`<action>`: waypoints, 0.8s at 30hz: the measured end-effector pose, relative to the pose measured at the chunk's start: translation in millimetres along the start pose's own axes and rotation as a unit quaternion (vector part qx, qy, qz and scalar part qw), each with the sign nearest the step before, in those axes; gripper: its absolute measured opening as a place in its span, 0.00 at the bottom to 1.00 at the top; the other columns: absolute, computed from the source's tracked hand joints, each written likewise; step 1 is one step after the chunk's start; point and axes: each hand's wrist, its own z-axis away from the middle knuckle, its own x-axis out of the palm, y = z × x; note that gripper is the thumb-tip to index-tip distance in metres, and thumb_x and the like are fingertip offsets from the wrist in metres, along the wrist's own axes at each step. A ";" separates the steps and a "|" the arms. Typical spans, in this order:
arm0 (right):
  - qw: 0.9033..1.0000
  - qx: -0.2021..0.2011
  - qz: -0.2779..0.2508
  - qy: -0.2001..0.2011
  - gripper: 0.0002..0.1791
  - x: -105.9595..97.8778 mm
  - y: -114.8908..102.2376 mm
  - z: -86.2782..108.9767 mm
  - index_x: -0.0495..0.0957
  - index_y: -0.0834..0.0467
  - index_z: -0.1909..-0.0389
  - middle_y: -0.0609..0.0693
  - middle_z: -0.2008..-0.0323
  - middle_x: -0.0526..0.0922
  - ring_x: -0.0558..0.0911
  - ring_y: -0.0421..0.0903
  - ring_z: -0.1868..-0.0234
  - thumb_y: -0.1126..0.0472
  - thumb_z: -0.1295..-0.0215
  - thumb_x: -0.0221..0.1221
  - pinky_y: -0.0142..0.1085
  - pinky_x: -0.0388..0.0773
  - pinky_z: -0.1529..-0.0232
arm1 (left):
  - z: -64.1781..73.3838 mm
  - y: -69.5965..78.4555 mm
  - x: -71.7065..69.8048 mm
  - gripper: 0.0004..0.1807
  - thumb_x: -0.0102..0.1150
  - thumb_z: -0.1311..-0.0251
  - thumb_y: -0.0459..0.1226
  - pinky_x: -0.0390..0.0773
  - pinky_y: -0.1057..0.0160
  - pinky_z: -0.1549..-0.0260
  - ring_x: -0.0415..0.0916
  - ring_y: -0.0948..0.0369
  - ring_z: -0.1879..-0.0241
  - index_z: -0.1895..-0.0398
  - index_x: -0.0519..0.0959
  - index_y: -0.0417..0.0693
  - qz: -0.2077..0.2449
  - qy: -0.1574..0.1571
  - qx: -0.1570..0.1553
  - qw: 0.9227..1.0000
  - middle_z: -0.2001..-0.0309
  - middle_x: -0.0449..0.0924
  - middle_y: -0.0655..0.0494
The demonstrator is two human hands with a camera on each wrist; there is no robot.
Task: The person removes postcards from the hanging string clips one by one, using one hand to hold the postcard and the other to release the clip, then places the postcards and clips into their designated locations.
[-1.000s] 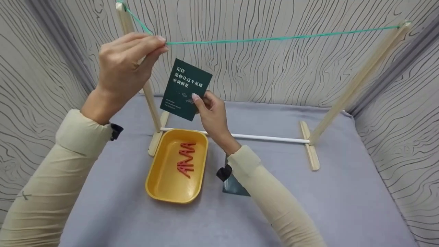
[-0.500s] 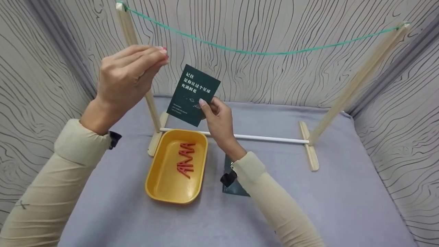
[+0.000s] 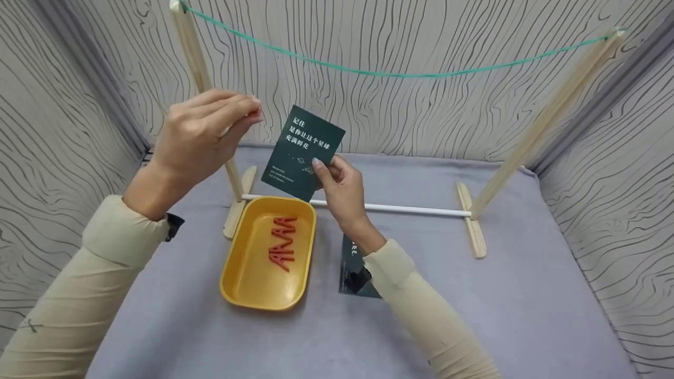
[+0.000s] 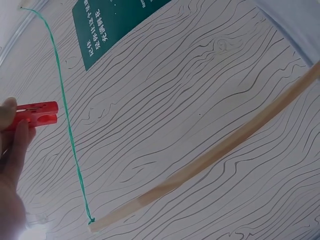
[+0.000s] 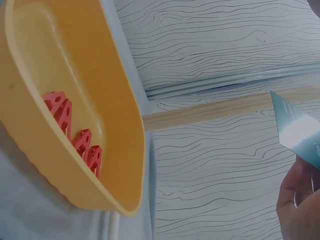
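Observation:
My left hand (image 3: 202,131) pinches a red clothespin (image 4: 37,115), which shows clearly in the left wrist view and is mostly hidden behind the fingers in the head view. Above and beyond that hand a green string (image 3: 363,72) sags between two wooden posts. My right hand (image 3: 342,192) holds a dark green card (image 3: 303,152) with white printed characters by its lower right edge, thumb on the printed face. The card is tilted, below the string and to the right of my left hand. In the right wrist view light glares off the card (image 5: 297,130).
A yellow tray (image 3: 229,284) with several red clothespins (image 3: 283,242) stands below the hands. A second dark card (image 3: 350,263) lies partly under my right forearm. The left post (image 3: 190,47) and right post (image 3: 547,121) have wooden feet, joined by a white rod (image 3: 416,210).
My left hand has let go of the string and come down, so the string now sags freely. My right hand has moved the card slightly right and down.

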 end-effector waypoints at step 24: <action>0.997 0.061 -0.026 0.048 0.15 -34.3 21.9 26.1 0.82 0.61 0.42 0.56 0.50 0.92 0.91 0.45 0.54 0.59 0.22 0.60 0.35 0.89 0.51 | 32.3 22.1 18.6 0.13 0.70 0.36 0.29 0.90 0.55 0.53 0.87 0.51 0.57 0.50 0.85 0.34 0.063 -0.154 -0.050 0.985 0.56 0.91 0.43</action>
